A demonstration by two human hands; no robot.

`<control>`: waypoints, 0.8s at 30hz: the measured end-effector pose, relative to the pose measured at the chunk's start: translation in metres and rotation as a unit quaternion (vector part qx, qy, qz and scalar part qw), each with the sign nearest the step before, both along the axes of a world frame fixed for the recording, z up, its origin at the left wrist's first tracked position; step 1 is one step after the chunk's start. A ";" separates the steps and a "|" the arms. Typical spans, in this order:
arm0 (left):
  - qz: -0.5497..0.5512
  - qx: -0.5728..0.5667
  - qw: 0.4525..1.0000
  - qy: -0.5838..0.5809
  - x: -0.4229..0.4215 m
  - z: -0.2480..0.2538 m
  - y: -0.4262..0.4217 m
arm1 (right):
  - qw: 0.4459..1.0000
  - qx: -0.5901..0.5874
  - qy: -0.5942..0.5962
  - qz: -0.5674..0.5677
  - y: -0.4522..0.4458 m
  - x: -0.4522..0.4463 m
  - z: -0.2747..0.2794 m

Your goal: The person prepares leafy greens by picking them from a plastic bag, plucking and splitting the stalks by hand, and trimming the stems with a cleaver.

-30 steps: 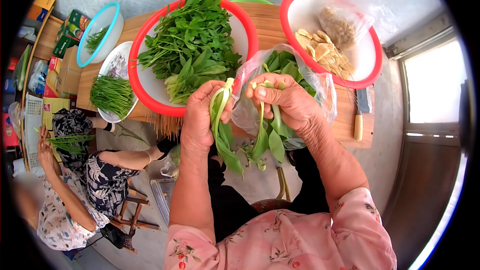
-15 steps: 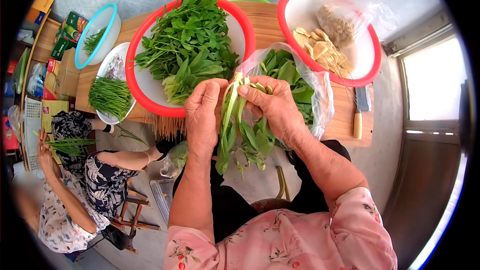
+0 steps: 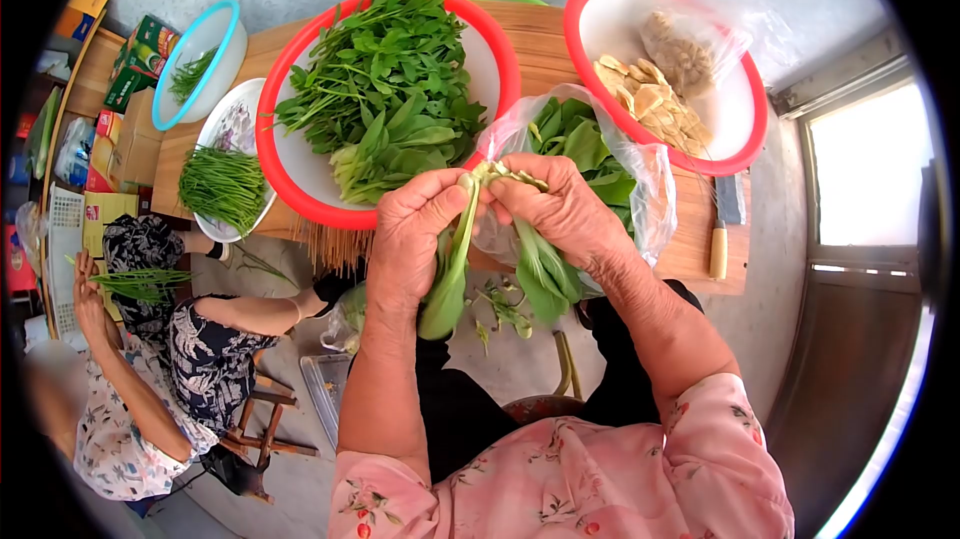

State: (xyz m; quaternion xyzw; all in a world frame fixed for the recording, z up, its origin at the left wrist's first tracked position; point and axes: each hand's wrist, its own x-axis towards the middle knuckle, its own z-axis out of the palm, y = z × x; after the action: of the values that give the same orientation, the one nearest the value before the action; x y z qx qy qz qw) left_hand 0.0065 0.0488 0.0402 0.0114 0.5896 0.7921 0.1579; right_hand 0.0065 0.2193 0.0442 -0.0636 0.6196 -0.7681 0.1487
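The red-rimmed basin (image 3: 298, 161), heaped with leafy stems (image 3: 385, 79), stands on the wooden worktop (image 3: 540, 39). Left of it, beyond the worktop's end, a green carton (image 3: 143, 61) and a yellow carton (image 3: 105, 222) carry printing too small to read. To its right, a second basin (image 3: 618, 24) bears small red marks on its inner wall, likewise illegible.

Just in front of the basin's near right edge, the person's two hands almost meet over the leafy greens they are working. The left hand (image 3: 413, 229) is mostly closed, its thumb pressed toward the curled fingers on one pale stalk (image 3: 460, 259) whose broad leaf hangs down below. The right hand (image 3: 560, 207) is curled too, pinching the root ends of a small bunch (image 3: 545, 274) between thumb and fingers, leaves dangling beneath. Whether stalk and bunch are joined there cannot be told, since the fingertips cover that spot.

Right beside the basin, behind the right hand, a clear plastic bag (image 3: 655, 207) lies open around more greens. Farther right of the basin is a knife (image 3: 718, 251) with a wooden handle. Left of and nearer than the basin, another person (image 3: 150, 439) sits with thin green stems (image 3: 145, 284) held up.
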 end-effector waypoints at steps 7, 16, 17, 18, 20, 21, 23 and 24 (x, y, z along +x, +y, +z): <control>-0.033 0.221 0.970 -0.099 -0.005 -0.018 -0.003 | 0.945 -0.227 -0.209 0.103 0.012 0.001 0.019; 0.063 0.117 0.991 0.012 -0.003 -0.023 0.016 | 0.989 -0.081 -0.104 -0.064 -0.006 0.003 0.001; 0.063 0.117 0.991 0.012 -0.002 -0.021 0.016 | 0.989 -0.081 -0.104 -0.064 -0.005 0.002 -0.001; 0.067 0.087 0.994 0.003 0.000 -0.012 0.016 | 0.994 -0.056 -0.076 -0.049 -0.003 0.001 -0.002; 0.071 0.057 0.996 -0.006 0.000 -0.009 0.013 | 0.998 -0.032 -0.047 -0.033 0.000 0.001 -0.002; 0.056 0.005 0.998 0.016 -0.002 -0.012 0.007 | 0.998 0.066 -0.004 -0.023 0.002 0.001 0.000; 0.041 -0.047 0.997 0.038 -0.004 -0.013 0.002 | 0.986 0.164 0.039 -0.013 0.004 0.001 0.006; 0.042 -0.070 0.995 0.063 -0.005 -0.012 0.002 | 0.975 0.205 0.082 -0.011 0.004 0.002 0.009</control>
State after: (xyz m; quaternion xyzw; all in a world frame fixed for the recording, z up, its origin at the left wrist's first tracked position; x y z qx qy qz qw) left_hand 0.0017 0.0506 0.0284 0.0255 0.6526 0.7521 0.0878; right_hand 0.0080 0.2231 0.0529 -0.0882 0.7746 -0.6185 0.0987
